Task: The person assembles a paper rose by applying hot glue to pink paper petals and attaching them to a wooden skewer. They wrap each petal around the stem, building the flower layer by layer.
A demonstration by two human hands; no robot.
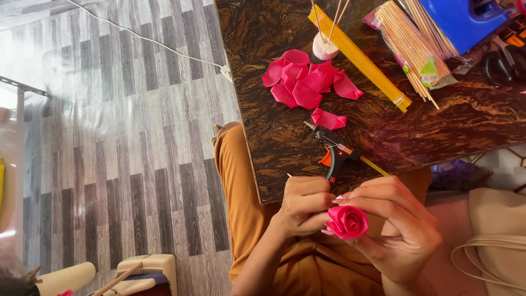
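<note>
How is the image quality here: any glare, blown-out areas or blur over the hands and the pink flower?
Head view: the pink flower and both hands, left and right, are sharp and evenly lit; the floor at upper left is washed out by glare; the dark table shows mild sheen.

rose [347, 221]: smooth matt pink foam | table [471, 120]: glossy marbled brown | skewers [408, 41]: pale wood
</note>
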